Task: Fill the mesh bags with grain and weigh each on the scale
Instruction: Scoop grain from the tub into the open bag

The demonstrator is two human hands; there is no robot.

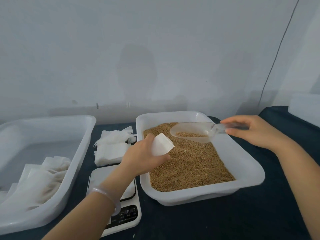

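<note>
My left hand [143,155] grips a small white mesh bag [161,144], held over the left part of a white tray [249,181] filled with brown grain [188,165]. My right hand [254,130] pinches the handle of a clear plastic scoop [192,131] that carries a little grain. The scoop hangs above the grain, just right of the bag and apart from it. A white digital scale [128,220] lies under my left forearm, its platform partly hidden.
A pile of white mesh bags [112,148] lies behind the scale. A large translucent bin [72,170] at the left holds several filled bags [34,186]. The table has a dark cloth [242,220]. A white box [304,106] sits at the far right, by the wall.
</note>
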